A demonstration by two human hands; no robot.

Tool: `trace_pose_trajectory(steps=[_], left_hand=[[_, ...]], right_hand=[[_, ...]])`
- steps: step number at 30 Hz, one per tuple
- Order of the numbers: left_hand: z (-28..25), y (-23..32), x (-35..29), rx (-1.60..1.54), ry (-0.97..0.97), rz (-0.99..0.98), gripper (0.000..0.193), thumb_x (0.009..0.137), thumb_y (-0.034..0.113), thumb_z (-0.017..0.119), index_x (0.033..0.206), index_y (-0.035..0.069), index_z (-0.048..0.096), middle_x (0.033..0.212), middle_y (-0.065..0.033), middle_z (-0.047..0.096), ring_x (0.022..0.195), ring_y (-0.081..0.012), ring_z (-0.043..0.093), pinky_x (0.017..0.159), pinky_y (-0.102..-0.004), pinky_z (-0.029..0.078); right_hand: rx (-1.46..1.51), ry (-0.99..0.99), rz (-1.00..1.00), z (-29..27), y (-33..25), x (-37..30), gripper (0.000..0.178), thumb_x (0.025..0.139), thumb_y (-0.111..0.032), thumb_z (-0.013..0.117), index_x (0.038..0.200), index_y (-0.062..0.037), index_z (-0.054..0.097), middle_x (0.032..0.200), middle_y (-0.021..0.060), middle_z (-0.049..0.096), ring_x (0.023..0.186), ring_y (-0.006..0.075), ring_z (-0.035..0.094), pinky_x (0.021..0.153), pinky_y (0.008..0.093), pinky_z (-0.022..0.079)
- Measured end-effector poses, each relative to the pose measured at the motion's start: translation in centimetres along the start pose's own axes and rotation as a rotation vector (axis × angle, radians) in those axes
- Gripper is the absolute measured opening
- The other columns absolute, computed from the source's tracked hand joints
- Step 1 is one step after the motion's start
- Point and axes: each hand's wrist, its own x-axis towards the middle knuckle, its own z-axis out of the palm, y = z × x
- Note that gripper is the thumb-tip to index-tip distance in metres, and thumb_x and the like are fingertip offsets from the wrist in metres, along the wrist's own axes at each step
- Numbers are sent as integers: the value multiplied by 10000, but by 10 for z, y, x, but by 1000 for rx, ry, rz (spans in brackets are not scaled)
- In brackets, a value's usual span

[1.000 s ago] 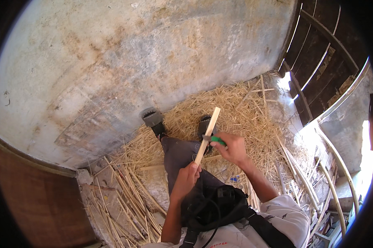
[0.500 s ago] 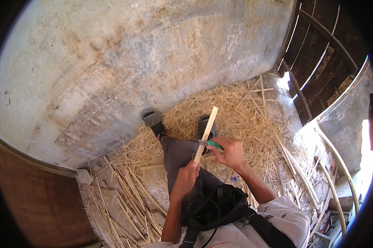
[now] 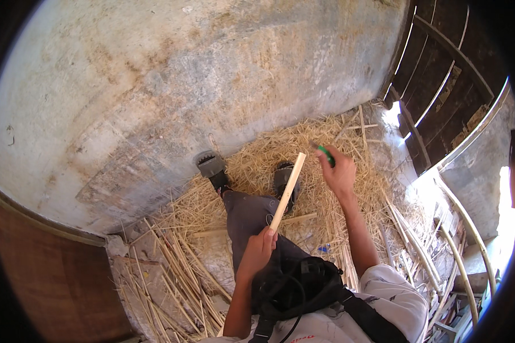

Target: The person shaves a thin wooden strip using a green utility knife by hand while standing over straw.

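A pale, flat wooden strip [image 3: 289, 189] slants up and away over my knee. My left hand [image 3: 258, 248] is closed around its near end. Beyond the strip's far tip, to the right, my right hand [image 3: 339, 170] grips a green-handled knife [image 3: 328, 155], its blade pointing left and blurred. Knife and strip are apart. Below them lies a thick heap of straw-coloured shavings [image 3: 251, 151], with my sandalled feet resting in it.
A stained wall [image 3: 223, 74] rises ahead. Long thin sticks [image 3: 183, 274] lie on the floor at left, and more poles [image 3: 414, 246] lean at right. A dark plank door [image 3: 440, 80] stands at far right, a brown wooden panel [image 3: 51, 263] at lower left.
My right hand has carried the knife up and right, from the middle of the strip to past its far end. My left hand still holds the strip almost in place.
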Motion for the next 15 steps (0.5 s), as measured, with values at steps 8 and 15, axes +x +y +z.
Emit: trace_pose_trajectory(steps=[8, 15], left_hand=[[-1, -7, -1, -32, 11, 49, 430, 1154, 327, 390, 965, -1, 594, 690, -87, 544, 629, -188, 544, 632, -373, 451], [1, -7, -2, -6, 38, 50, 355, 1154, 284, 399, 994, 5, 547, 716, -139, 581, 654, -288, 599, 664, -413, 474]], right_hand=[[150, -215, -241, -8, -18, -41, 276, 975, -349, 751, 1033, -80, 767, 805, 140, 717, 687, 317, 713, 609, 402, 536], [231, -353, -451, 1, -32, -94, 261, 907, -311, 822, 996, -71, 771, 860, 102, 750, 716, 320, 734, 638, 404, 577]])
